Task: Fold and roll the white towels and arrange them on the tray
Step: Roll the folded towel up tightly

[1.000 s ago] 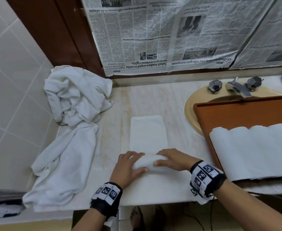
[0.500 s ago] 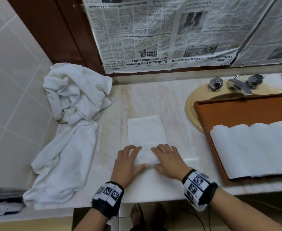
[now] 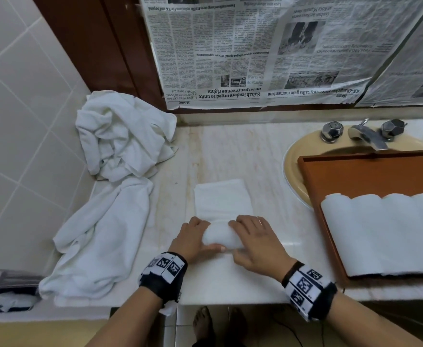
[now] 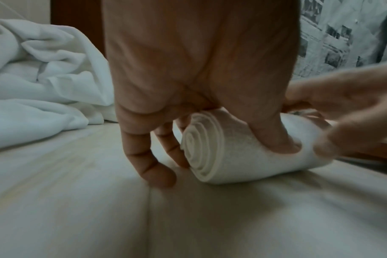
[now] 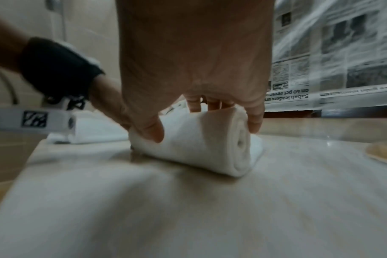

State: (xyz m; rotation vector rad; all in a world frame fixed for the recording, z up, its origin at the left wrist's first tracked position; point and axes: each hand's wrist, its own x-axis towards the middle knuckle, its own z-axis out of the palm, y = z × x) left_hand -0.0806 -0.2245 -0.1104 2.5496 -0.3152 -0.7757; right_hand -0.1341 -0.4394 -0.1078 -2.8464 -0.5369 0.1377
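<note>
From the head camera I see my left hand (image 3: 193, 237) and right hand (image 3: 255, 242) curled over a half-rolled towel (image 3: 221, 236) on the worktop (image 3: 263, 171), left of the tray (image 3: 370, 176) holding rolled towels (image 3: 385, 234).

Left wrist: thumb pressing the roll's spiral end (image 4: 201, 148).

Right wrist (blurred): fingers (image 5: 210, 103) apparently wrap the roll.

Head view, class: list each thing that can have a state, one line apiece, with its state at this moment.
Towel on counter: partly rolled, far part flat.
Left hand: grips the roll's left end.
Right hand: grips the roll's right end.
Tray: over the sink, holding rolled towels side by side.
Towel pile: crumpled, unfolded.
Tap: no water visible.
</note>
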